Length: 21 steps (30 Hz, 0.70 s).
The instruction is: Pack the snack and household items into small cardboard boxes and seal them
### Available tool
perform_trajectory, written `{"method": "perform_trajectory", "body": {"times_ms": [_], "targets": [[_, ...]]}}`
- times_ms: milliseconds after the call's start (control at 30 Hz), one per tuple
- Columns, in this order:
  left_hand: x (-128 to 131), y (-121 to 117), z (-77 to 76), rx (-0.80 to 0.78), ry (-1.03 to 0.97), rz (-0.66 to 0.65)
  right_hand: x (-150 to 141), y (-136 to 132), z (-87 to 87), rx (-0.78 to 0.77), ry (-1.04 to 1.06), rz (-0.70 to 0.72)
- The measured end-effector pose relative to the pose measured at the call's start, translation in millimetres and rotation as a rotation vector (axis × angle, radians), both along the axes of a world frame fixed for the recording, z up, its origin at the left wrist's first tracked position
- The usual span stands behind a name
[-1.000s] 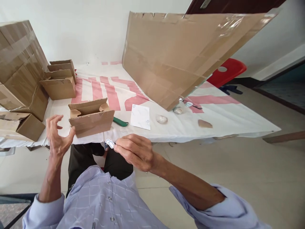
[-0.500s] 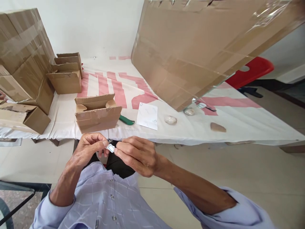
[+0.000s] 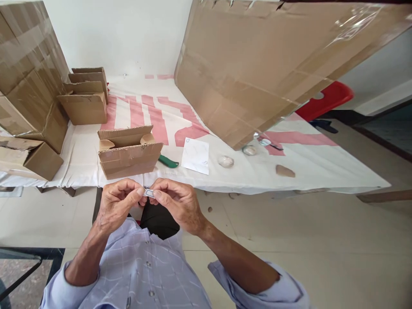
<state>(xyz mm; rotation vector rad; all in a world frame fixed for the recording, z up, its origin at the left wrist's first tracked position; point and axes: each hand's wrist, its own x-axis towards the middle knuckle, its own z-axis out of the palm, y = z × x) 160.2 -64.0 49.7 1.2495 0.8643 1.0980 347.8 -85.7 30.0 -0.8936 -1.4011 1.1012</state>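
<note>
Between my two hands is a small white piece with a dark outline on it, like a label or tag (image 3: pixel 148 193); its exact kind is too small to tell. My left hand (image 3: pixel 119 204) pinches its left end between thumb and fingers. The right end is pinched by my right hand (image 3: pixel 178 204), thumb on top. Both hands are in front of the table's near edge, above my lap. Just beyond them stands an open small cardboard box (image 3: pixel 130 161), its top flaps raised. To its right lie a green-handled tool (image 3: pixel 168 161) and a white paper sheet (image 3: pixel 195 156).
A large taped carton (image 3: pixel 244 77) leans over the table's back right. Taped cartons (image 3: pixel 28 77) and small open boxes (image 3: pixel 84 107) fill the left. Two clear tape rolls (image 3: pixel 225 161) and a brown scrap (image 3: pixel 285 171) lie right. A red chair (image 3: pixel 330 101) stands beyond.
My right hand has turned and drawn in closer to the left, its thumb now on top of the small white piece. That piece has tilted to lie more level. The view has shifted slightly.
</note>
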Motion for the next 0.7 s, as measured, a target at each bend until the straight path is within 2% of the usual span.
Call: {"method": "perform_trajectory", "body": {"times_ms": [300, 367, 433, 500, 567, 633, 700], "targets": [[-6, 4, -5.7, -0.002, -0.002, -0.086, 6, 7, 0.6, 0.006, -0.078, 0.048], [-5, 3, -7.6, 0.04, 0.01, -0.077, 6, 8, 1.0, 0.023, -0.117, 0.001], [-4, 1, -9.1, 0.114, 0.053, -0.023, 6, 7, 2.6, 0.105, -0.16, -0.133], [-3, -1, -9.9, 0.251, 0.143, 0.06, 3, 4, 4.8, 0.247, -0.208, -0.293], [-1, -2, -10.0, 0.465, 0.26, 0.154, -1, 0, 6.4, 0.355, -0.239, -0.366], [2, -3, -9.9, 0.712, 0.364, 0.237, -6, -4, 6.4, 0.361, -0.232, -0.336], [5, -4, -10.3, 0.938, 0.456, 0.297, -10, -6, 4.8, 0.282, -0.187, -0.279]]}}
